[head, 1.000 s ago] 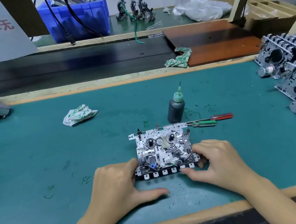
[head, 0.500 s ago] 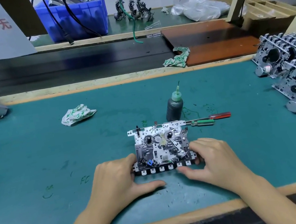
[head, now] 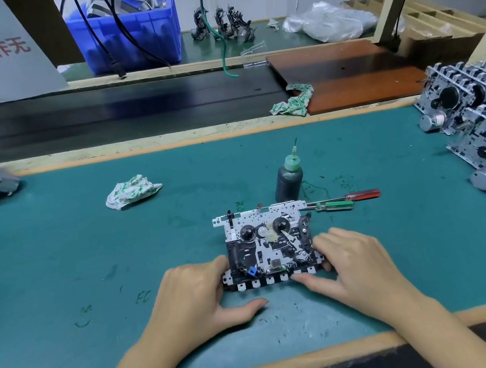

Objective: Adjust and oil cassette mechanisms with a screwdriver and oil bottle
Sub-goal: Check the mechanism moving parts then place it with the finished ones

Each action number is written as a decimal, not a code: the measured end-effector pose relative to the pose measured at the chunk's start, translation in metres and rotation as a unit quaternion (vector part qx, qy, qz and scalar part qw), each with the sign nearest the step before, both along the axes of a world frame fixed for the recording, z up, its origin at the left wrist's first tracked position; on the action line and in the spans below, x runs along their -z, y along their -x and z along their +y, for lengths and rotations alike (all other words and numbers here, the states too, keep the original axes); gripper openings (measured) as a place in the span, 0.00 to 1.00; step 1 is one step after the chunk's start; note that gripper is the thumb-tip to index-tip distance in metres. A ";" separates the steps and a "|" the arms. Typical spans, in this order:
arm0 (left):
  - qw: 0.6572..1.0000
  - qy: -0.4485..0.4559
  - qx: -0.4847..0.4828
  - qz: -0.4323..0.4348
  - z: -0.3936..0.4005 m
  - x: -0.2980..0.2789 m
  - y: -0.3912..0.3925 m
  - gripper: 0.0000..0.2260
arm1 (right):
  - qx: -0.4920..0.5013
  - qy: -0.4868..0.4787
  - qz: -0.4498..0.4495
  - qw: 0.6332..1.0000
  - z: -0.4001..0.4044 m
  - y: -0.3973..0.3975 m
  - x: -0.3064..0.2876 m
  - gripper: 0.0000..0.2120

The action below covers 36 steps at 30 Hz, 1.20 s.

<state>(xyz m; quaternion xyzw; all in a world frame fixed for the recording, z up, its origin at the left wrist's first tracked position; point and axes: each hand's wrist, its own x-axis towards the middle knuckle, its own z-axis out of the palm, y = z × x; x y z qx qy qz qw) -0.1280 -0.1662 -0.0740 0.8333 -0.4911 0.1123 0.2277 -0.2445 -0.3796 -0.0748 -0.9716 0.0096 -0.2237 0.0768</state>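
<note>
- Left hand (head: 197, 294): nearest the viewer, at the left end of the cassette mechanism (head: 270, 246); fingers curl against that end, thumb flat on the surface (head: 61, 269) in front of it. It steadies the unit, apparently to keep it from sliding.
- Right hand (head: 354, 265): at the right end of the cassette mechanism; fingers wrap the right edge and the thumb lies along the row of front tabs, so the unit is braced from both ends. Neither hand carries a tool.
- Cassette mechanism: flat on the green surface between the two hands, reel hubs and levers facing up, which leaves its moving parts exposed for adjustment and oiling.
- Green-handled screwdriver (head: 332, 205): just behind the right rear corner of the cassette mechanism, lying flat, tip toward it; untouched.
- Red-handled screwdriver (head: 360, 195): touching or just beside the green one, a little farther back; also untouched.
- Oil bottle (head: 289, 179): upright just behind the cassette mechanism, needle nozzle up; within the right hand's reach, probably parked for the oiling step, not yet begun.
- Crumpled rag (head: 131, 191): behind and well left of the cassette mechanism.
- Stacked mechanisms (head: 480, 121): far right of the cassette mechanism, likely awaiting or finished.
</note>
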 end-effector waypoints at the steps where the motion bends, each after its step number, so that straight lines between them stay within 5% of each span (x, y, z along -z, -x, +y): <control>1: 1.000 -0.002 -0.005 -0.010 0.000 0.000 0.000 0.22 | -0.002 -0.003 0.000 1.000 0.000 0.000 0.000 0.22; 22: 0.985 0.009 -0.164 -0.054 -0.016 0.001 0.019 0.28 | -0.031 -0.041 0.018 0.999 -0.003 0.001 -0.005 0.25; 36: 0.997 0.010 -0.073 0.005 -0.009 -0.003 0.017 0.26 | -0.023 -0.055 0.013 0.998 0.000 0.002 -0.011 0.22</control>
